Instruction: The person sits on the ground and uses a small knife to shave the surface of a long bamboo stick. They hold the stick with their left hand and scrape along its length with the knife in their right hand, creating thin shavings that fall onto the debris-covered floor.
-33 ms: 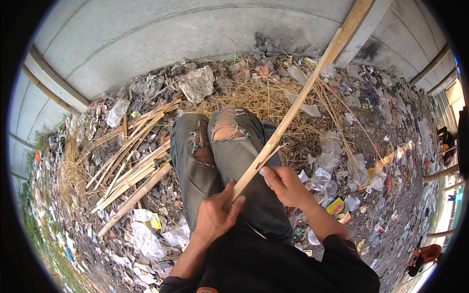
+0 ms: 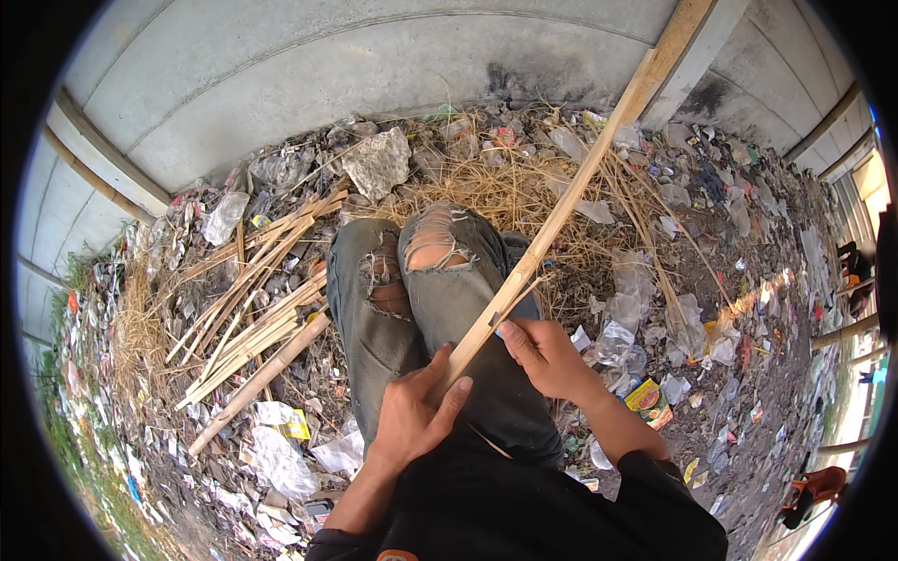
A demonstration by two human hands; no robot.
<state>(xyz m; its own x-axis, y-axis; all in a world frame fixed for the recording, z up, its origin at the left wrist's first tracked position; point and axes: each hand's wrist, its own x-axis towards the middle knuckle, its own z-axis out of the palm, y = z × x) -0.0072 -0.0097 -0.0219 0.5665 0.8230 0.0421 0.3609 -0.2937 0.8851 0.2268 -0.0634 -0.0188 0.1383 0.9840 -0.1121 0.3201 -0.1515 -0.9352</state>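
A pile of split bamboo strips (image 2: 253,309) lies on littered ground beside dry straw (image 2: 505,192), with a grey rock (image 2: 377,162) near the curved concrete wall (image 2: 309,75), crumpled plastic bags (image 2: 281,463) and wrappers (image 2: 645,397) scattered about, and a red sandal (image 2: 814,486) far off.

Shows no change between the earlier picture and now. Finds the left hand (image 2: 412,421) at the same spot on the lower end of the bamboo strip (image 2: 561,210), and the right hand (image 2: 547,360) at the same spot just above it, where a thin sliver parts from the strip. Finds no shift in the strip's slant across the torn jeans (image 2: 421,299) either.
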